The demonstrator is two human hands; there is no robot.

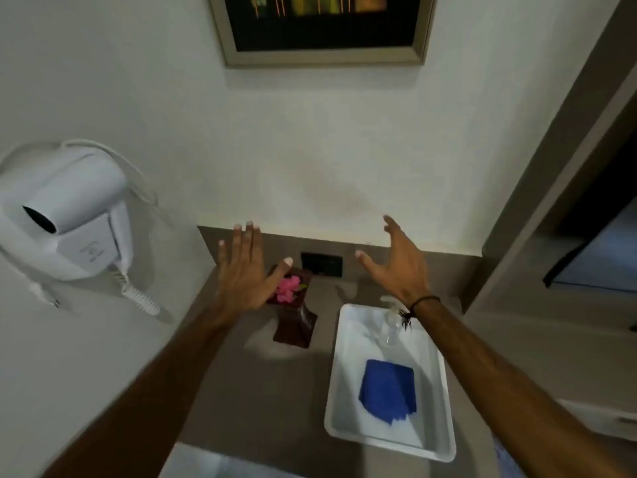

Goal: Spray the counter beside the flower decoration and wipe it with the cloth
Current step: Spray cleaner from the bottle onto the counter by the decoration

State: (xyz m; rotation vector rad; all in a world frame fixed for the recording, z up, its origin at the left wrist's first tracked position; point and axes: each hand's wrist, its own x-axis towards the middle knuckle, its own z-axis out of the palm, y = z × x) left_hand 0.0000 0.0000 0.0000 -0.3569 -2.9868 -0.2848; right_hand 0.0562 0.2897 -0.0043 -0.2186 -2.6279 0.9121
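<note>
Both hands up over the counter (275,391), empty, fingers spread, nothing gripped. Left hand (243,270) is palm-down, flat, w/ its thumb tip just above the flower decoration (292,305): pink blossoms on a dark brown holder standing on the counter near the back wall. Hand overlaps the decoration's left edge in view; can't tell if it touches.

Right hand (400,267) is tilted, fingers splayed & slightly curled, black band on the wrist. It hovers above the far end of a white tray (444,439) that sits on the counter to the right of the decoration.

In the tray: clear spray bottle (391,327) at the far end, directly under the right wrist, partly hidden by it, apart from the fingers. Folded blue cloth (387,391) lies nearer the camera in the tray's middle, well below the right hand, under the forearm line, untouched.

Bare counter strip runs btw decoration & tray. White wall-mounted hair dryer (62,219) at left, framed picture (320,29) up top.
</note>
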